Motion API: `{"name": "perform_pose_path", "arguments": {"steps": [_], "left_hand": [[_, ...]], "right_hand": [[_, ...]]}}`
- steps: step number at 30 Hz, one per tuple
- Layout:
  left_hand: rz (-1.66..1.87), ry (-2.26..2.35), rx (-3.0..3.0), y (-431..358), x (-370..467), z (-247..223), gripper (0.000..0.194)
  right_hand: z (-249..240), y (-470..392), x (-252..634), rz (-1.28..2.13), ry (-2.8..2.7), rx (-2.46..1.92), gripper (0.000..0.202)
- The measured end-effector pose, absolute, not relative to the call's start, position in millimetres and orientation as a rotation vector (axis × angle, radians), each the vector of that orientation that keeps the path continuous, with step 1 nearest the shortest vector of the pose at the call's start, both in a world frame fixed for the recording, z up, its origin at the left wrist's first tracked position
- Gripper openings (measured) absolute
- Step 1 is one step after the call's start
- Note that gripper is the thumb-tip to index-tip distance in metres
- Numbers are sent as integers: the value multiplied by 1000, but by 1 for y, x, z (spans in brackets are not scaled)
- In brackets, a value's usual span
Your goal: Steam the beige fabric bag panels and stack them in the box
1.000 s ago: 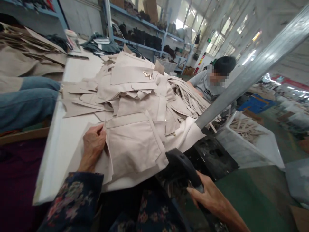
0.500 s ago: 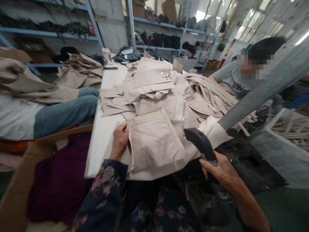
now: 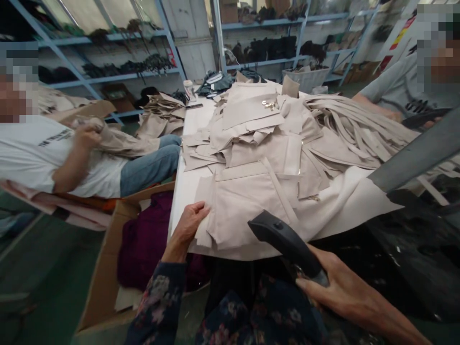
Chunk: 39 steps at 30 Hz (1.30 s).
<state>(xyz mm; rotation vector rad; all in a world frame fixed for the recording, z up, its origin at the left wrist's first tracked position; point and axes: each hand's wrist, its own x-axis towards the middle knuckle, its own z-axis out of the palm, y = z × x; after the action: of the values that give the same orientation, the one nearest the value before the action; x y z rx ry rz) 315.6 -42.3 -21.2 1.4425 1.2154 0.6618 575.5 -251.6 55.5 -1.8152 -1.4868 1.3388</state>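
My left hand (image 3: pixel 192 218) is closed at the left edge of a beige leather-like panel (image 3: pixel 244 206), thumb and fingertips pinching its layered edge. The panel lies flat at the table's front edge, with a folded strip along its top and another slanting down its right side. My right hand (image 3: pixel 334 278) is wrapped round a black curved hand tool (image 3: pixel 283 235), whose exact kind I cannot make out. The tool's blunt head hangs over the panel's lower right part; whether it touches is unclear. Gold-coloured metal fittings (image 3: pixel 268 104) rest on the heaped beige pieces (image 3: pixel 247 117) behind.
Long beige straps (image 3: pixel 348 124) pile at the right of the white table (image 3: pixel 194 120). A slanting grey metal pole (image 3: pixel 413 153) stands at right. At left, a cardboard box (image 3: pixel 100 268) holds purple cloth (image 3: pixel 143 244), and a person in jeans (image 3: pixel 151 158) sits by it. Another person's sleeve (image 3: pixel 381 81) shows at right.
The view has swung left, so more of the seated person shows. The black tool has moved left and lower, over the panel. My left hand stays at the panel's left edge.
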Motion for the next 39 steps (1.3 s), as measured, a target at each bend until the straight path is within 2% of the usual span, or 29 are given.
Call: {"name": "perform_pose_path", "arguments": {"steps": [4, 14, 21, 23, 27, 29, 33, 36, 39], "left_hand": [[780, 1113, 1044, -40, 310, -24, 39], [743, 987, 948, -39, 305, -31, 31], [741, 916, 1014, -39, 314, -29, 25], [783, 1010, 1093, -57, 321, -24, 23], [1198, 1452, 1302, -131, 337, -31, 15], [1134, 1493, 1239, -169, 345, -46, 21], [871, 1231, 748, -195, 355, -76, 38], [991, 1082, 516, -178, 358, -78, 43], [1112, 1029, 350, -159, 364, -67, 40]], "right_hand": [[62, -233, 555, 1356, -1656, -1740, 16], [48, -190, 511, 1379, -1816, -1687, 15], [69, -176, 520, 1374, -1601, -1689, 9], [74, -178, 532, 1365, -1542, -1734, 7], [74, -191, 552, 1290, -1527, -1832, 4], [72, -197, 556, 1269, -1550, -1864, 3], [72, -207, 553, 1248, -1629, -1927, 2], [76, -211, 542, 1261, -1624, -1969, 9], [78, -212, 530, 1327, -1616, -1990, 16]]}}
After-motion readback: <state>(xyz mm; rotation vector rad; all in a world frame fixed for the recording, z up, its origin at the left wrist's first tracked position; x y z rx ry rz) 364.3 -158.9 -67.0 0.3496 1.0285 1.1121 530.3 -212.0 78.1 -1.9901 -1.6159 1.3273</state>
